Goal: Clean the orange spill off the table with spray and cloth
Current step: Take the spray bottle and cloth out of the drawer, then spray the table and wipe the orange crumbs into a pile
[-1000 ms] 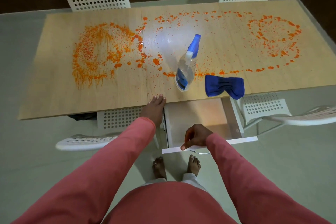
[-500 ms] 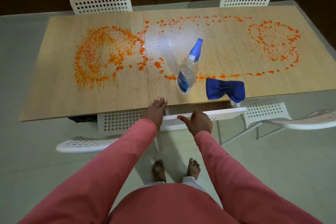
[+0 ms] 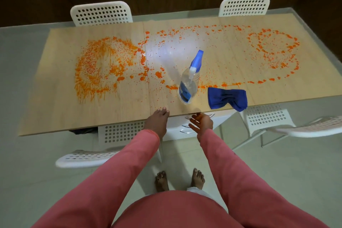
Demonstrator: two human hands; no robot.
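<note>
Left hand [image 3: 157, 120] rested flat on surface [image 3: 55, 109] edge, right hand [image 3: 201, 123] held open, nothing gripped; spray bottle [image 3: 188, 83] and blue cloth [image 3: 227, 99] seen just beside orange spill [image 3: 103, 66].

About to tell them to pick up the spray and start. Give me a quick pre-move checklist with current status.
1. Spray bottle upright on the table, near the front edge: ok.
2. Blue cloth on the table just right of the bottle, nothing on it: ok.
3. Right hand empty, fingers spread, below the table edge: ok.
4. Left hand empty, fingertips resting on the table edge: ok.
5. Drawer under the table pushed in: ok.
6. Orange spill wiped: not ok, still across the whole top.
7. Liquid level in bottle: cannot tell.
</note>
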